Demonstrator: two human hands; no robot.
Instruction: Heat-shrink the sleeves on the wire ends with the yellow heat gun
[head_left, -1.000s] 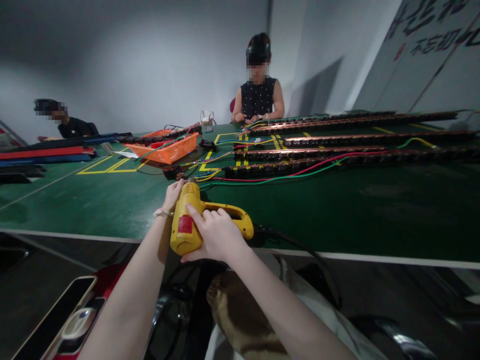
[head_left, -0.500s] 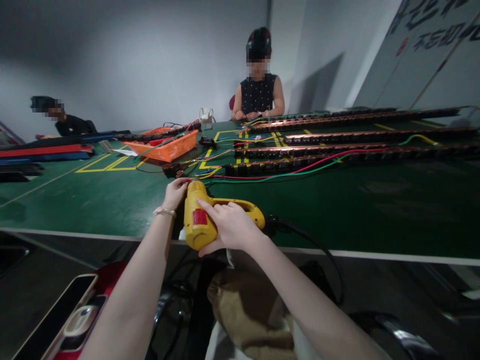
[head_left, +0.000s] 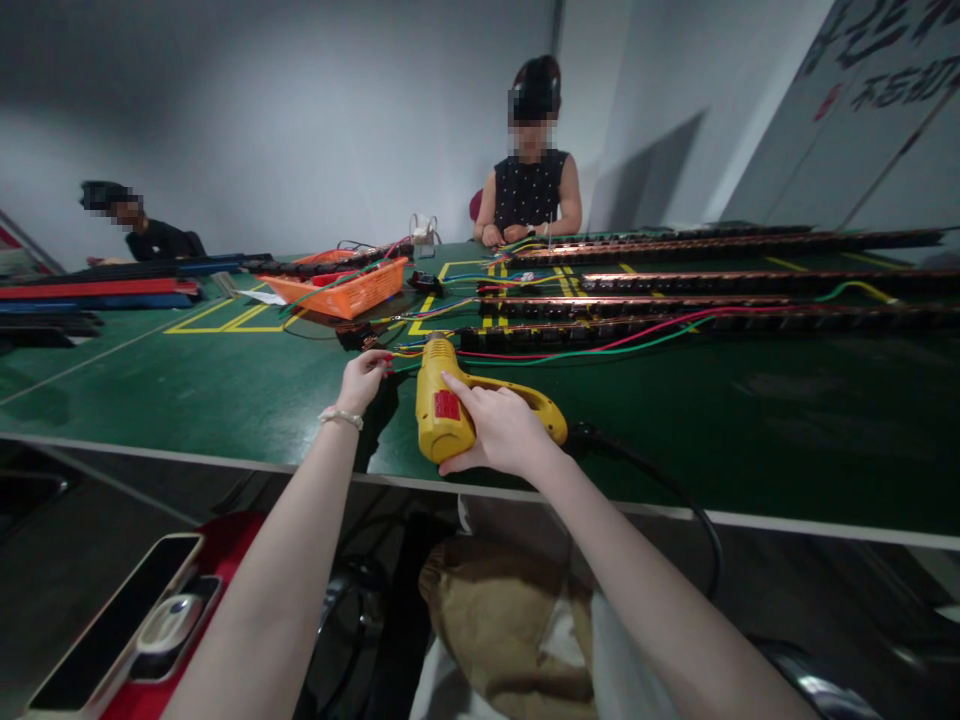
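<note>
My right hand [head_left: 499, 428] is wrapped round the handle of a yellow heat gun [head_left: 442, 405] with a red label, its nozzle pointing away from me over the green table [head_left: 187, 390]. The gun's black cord [head_left: 660, 485] trails off to the right over the table edge. My left hand [head_left: 363, 378], with a bead bracelet at the wrist, is closed in a pinch on thin coloured wires [head_left: 397, 355] just left of the nozzle. The wires run on to long black terminal strips [head_left: 600, 325].
An orange basket [head_left: 341, 295] stands at mid-left. Red, blue and black bars [head_left: 90, 295] lie at far left. One person sits across the table [head_left: 534, 185], another at far left [head_left: 142, 235]. A phone [head_left: 112, 625] lies by my left knee.
The heat gun and my right hand have moved forward and to the right over the table. My left hand has slid away from the gun body to the wires.
</note>
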